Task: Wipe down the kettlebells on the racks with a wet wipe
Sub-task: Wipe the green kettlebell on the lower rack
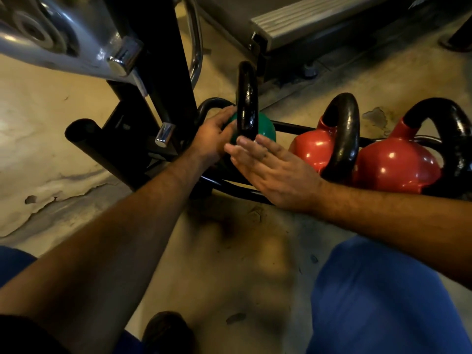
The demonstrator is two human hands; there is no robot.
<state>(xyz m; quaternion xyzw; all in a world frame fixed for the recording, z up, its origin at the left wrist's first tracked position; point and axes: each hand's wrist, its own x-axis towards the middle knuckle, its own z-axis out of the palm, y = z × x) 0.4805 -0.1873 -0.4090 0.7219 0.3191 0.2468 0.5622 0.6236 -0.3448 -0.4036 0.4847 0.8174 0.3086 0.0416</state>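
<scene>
Crouching over low black rack [288, 127] on the concrete floor [229, 251], 3 kettlebells sitting in it: green kettlebell [265, 127] at the left end, 2 red kettlebells [315, 149] [398, 164] to its right, all with black handles upright. Left hand [213, 139] cupping the green bell's left side, fingers curving round the body beside its handle [247, 103]. Right hand [270, 169] lying flat against the bell's near side, fingers straight and together, pressing a bit of white wet wipe [255, 142] just peeking out at the fingertips. Blue trouser knee [383, 302] low right.
</scene>
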